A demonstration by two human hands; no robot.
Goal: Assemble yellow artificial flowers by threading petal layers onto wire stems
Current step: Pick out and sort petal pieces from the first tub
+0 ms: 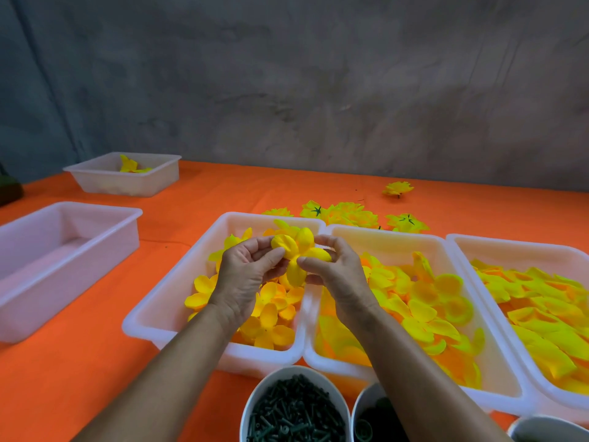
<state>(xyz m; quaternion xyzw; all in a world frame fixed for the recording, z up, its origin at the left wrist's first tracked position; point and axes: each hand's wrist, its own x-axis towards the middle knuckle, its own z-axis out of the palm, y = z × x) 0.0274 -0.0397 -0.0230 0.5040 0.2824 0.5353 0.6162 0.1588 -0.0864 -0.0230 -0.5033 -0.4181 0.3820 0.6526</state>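
Observation:
A yellow petal layer with several rounded petals is held up over the left petal tray. My left hand pinches its left side between thumb and fingers. My right hand pinches its centre and right side. No stem shows between the fingers. More loose yellow petal layers lie in the tray below.
Two more white trays of yellow petals, the middle one and the right one, stand alongside. White bowls of dark green stem pieces sit near the front edge. Finished flowers lie behind the trays. An empty tray and a far tray stand left.

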